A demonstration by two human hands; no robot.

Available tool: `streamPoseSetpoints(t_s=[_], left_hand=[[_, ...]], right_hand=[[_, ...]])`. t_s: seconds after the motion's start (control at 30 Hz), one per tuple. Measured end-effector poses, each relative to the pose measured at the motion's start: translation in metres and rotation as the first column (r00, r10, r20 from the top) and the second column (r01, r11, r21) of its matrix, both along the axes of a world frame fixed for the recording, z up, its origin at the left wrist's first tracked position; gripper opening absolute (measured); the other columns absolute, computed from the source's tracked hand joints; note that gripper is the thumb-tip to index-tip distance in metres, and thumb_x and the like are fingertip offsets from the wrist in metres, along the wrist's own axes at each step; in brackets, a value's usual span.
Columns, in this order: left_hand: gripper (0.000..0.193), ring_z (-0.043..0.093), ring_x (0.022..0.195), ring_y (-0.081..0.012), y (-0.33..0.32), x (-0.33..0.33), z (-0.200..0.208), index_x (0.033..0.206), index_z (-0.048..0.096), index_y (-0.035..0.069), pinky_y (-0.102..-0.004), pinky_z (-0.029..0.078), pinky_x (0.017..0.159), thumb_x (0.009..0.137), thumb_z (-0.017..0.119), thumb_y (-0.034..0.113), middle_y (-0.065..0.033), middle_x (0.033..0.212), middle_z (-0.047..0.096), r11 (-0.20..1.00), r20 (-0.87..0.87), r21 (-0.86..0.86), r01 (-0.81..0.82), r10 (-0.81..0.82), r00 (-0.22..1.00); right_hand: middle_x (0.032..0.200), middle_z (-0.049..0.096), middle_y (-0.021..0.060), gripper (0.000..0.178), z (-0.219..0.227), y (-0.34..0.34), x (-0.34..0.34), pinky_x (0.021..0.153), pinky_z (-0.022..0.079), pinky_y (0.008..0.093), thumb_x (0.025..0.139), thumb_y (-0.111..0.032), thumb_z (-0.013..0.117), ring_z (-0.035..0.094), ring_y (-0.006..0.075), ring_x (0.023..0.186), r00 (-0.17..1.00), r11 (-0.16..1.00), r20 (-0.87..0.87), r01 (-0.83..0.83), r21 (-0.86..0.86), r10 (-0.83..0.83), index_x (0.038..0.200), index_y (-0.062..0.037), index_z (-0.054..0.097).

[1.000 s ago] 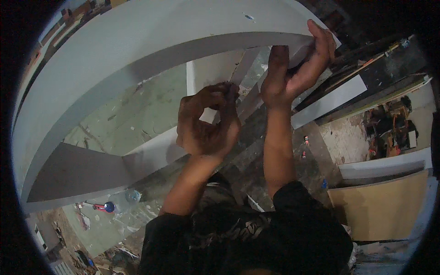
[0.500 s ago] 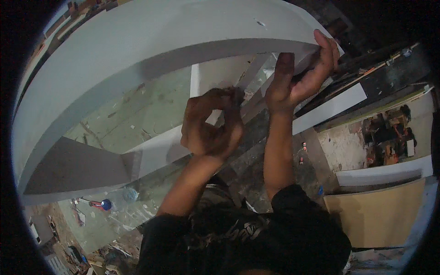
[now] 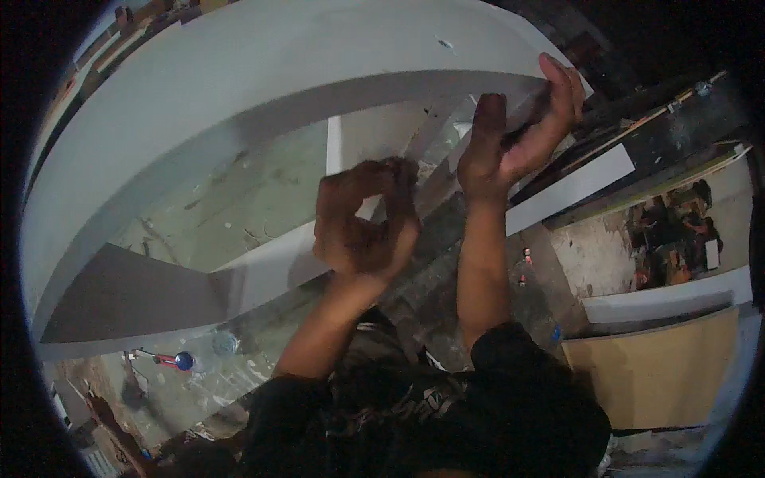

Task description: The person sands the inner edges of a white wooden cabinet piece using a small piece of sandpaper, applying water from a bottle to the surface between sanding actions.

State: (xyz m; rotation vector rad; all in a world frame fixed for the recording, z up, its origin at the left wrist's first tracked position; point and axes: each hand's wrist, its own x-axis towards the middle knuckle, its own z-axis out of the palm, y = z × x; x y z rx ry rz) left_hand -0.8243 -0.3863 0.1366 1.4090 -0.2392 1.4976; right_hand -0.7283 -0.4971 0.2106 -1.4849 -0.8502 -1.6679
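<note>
A large white panel (image 3: pixel 319 40) spans the top of the view, its edge bent by the lens, and forms part of a box-like white frame. My right hand (image 3: pixel 522 131) grips the panel's right end, with the thumb on the inner side and the fingers around the outer edge. Nearer the middle, my left hand (image 3: pixel 366 215) is closed in a ring, thumb and fingertips pressed together inside the frame. It is slightly blurred, and whatever is between its fingertips is too small to make out. A white upright divider (image 3: pixel 334 143) stands behind it.
On a pale green surface at the lower left lie a tool with a round blue end (image 3: pixel 183 361) and a clear round container (image 3: pixel 225 344). A white strip (image 3: pixel 574 189) lies to the right, beyond my right forearm. A tan board (image 3: pixel 661 370) stands at the lower right.
My left hand has shifted very slightly down and left; my right hand keeps its grip on the panel. A brown, arm-like shape has come into view at the lower left.
</note>
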Motion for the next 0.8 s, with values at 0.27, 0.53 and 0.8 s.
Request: streamPoseSetpoints(t_s=[0.27, 0.53, 0.8], left_hand=[[0.036, 0.069, 0.075, -0.0231, 0.004, 0.014, 0.017, 0.097, 0.059, 0.002, -0.0293, 0.051, 0.072, 0.068, 0.069, -0.017, -0.0131, 0.087, 0.072, 0.999, 0.194, -0.005, 0.05, -0.049, 0.98], [0.032, 0.068, 0.074, -0.0228, 0.01, -0.009, -0.007, 0.09, 0.06, 0.003, -0.0303, 0.052, 0.071, 0.067, 0.072, -0.016, -0.0102, 0.085, 0.072, 0.998, -0.121, 0.058, 0.013, -0.006, 0.993], [0.036, 0.068, 0.077, -0.0216, -0.001, 0.017, 0.029, 0.096, 0.06, 0.005, -0.0293, 0.052, 0.071, 0.068, 0.071, -0.015, -0.0104, 0.087, 0.073, 0.994, 0.212, -0.083, 0.077, -0.058, 0.976]], right_hand=[[0.123, 0.05, 0.0155, 0.052, 0.001, -0.005, -0.006, 0.103, 0.033, 0.0473, 0.087, -0.028, 0.067, 0.043, 0.0319, 0.118, 1.0, 0.998, -0.017, 0.018, -0.056, -0.019, 0.128, -0.0007, 0.051], [0.131, 0.041, 0.0135, 0.058, -0.003, 0.0, -0.009, 0.104, 0.036, 0.0419, 0.091, -0.031, 0.069, 0.043, 0.0263, 0.122, 0.998, 0.996, -0.062, -0.036, -0.084, 0.03, 0.136, -0.0029, 0.046], [0.119, 0.052, 0.0161, 0.053, -0.002, -0.001, -0.001, 0.099, 0.036, 0.0477, 0.086, -0.034, 0.07, 0.044, 0.033, 0.114, 0.999, 0.998, -0.006, -0.049, 0.028, 0.049, 0.124, -0.0009, 0.054]])
